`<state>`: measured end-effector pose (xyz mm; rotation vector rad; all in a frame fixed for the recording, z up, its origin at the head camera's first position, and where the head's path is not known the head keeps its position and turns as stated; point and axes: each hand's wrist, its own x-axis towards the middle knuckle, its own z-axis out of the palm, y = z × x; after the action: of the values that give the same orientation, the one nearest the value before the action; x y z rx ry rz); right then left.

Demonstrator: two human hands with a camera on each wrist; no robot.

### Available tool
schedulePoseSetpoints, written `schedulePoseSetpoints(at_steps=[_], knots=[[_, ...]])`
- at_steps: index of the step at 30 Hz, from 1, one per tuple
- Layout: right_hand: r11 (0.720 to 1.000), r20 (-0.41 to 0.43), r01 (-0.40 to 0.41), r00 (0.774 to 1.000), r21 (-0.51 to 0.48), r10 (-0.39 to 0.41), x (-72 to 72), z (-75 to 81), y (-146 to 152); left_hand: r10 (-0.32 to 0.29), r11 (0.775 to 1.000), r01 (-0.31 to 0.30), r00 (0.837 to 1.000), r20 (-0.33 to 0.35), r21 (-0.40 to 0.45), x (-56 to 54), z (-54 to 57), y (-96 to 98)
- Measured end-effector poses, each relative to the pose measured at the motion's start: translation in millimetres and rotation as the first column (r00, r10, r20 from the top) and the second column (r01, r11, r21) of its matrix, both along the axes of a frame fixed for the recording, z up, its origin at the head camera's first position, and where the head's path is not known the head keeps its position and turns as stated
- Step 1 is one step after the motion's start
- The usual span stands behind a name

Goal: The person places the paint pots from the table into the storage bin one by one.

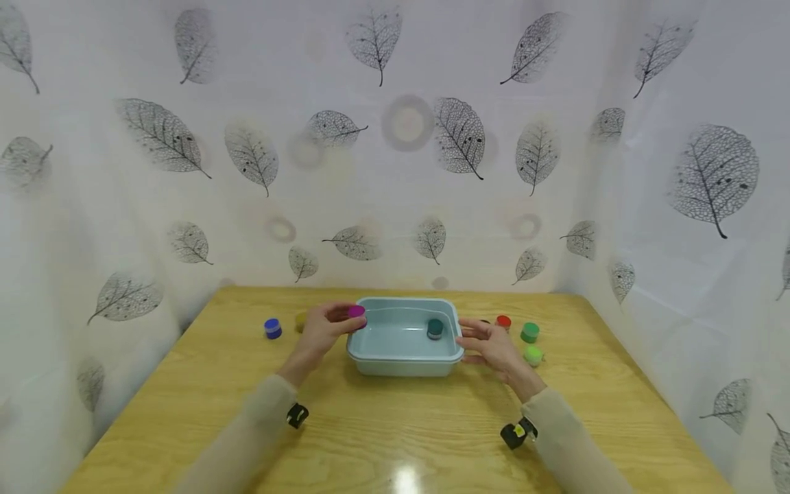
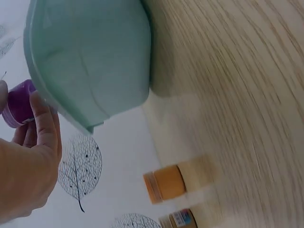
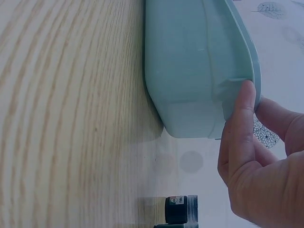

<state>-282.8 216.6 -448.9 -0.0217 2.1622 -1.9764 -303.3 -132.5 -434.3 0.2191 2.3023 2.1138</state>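
Between its thumb and fingers my left hand (image 1: 319, 334) holds a small paint jar with a purple lid (image 1: 356, 312), at the left rim of a light blue-green plastic basin (image 1: 404, 368). The left wrist view shows the purple jar (image 2: 20, 103) tilted, above the basin's edge. A dark teal jar (image 1: 435, 330) stands inside the basin, toward the right. My right hand (image 1: 498, 351) is at the basin's right end. In the right wrist view its fingers (image 3: 243, 128) lie under the rim and its thumb is on top, pinching the basin wall (image 3: 190, 71).
Left of the basin stand a blue jar (image 1: 273, 328) and a yellow jar (image 1: 300, 322) partly hidden by my left hand. On the right are a red jar (image 1: 503, 321), a green jar (image 1: 529, 333) and a light green jar (image 1: 533, 355). A leaf-patterned curtain (image 1: 395, 192) surrounds the wooden table (image 1: 382, 425).
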Motion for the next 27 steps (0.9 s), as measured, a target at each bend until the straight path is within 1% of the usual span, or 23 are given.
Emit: schedulePoseSetpoints(at_steps=[2, 6, 9, 12, 15, 20, 23, 27], knots=[[1.0, 0.005, 0.001, 1.0, -0.005, -0.001, 0.0, 0.2, 0, -0.004, 1.0, 0.004, 1.0, -0.013, 0.009, -0.4, -0.8, 6.6], [1.0, 0.007, -0.007, 1.0, -0.004, 0.007, 1.1, 0.8, 0, 0.01, 1.0, -0.01, 1.0, -0.02, 0.016, -0.5, -1.4, 21.1], [1.0, 0.008, -0.013, 1.0, -0.008, 0.013, 1.8, 1.4, 0, 0.048, 0.999, -0.048, 0.998, -0.037, 0.002, 0.1, 1.9, 32.9], [1.0, 0.006, -0.01, 1.0, -0.012, 0.01, 1.2, 2.0, -1, 0.095, 0.995, -0.096, 0.993, -0.069, -0.008, 0.2, 7.1, 44.9], [1.0, 0.001, -0.014, 1.0, -0.004, 0.014, 1.3, 1.6, 0, 0.113, 0.993, -0.116, 0.991, -0.077, -0.027, 0.4, 9.8, 56.9], [1.0, 0.001, -0.016, 1.0, -0.006, 0.016, 0.4, 0.3, 0, 0.081, 0.993, -0.085, 0.996, -0.043, -0.077, -2.0, 7.8, 73.5], [1.0, 0.003, -0.017, 1.0, -0.005, 0.017, 0.7, 1.2, 0, 0.037, 0.995, -0.04, 0.999, -0.035, -0.094, -3.7, 6.0, 80.3], [1.0, 0.014, -0.007, 1.0, -0.004, 0.007, 1.3, 3.5, 0, -0.018, 0.993, 0.017, 1.0, -0.008, -0.115, -6.7, 4.3, 87.4]])
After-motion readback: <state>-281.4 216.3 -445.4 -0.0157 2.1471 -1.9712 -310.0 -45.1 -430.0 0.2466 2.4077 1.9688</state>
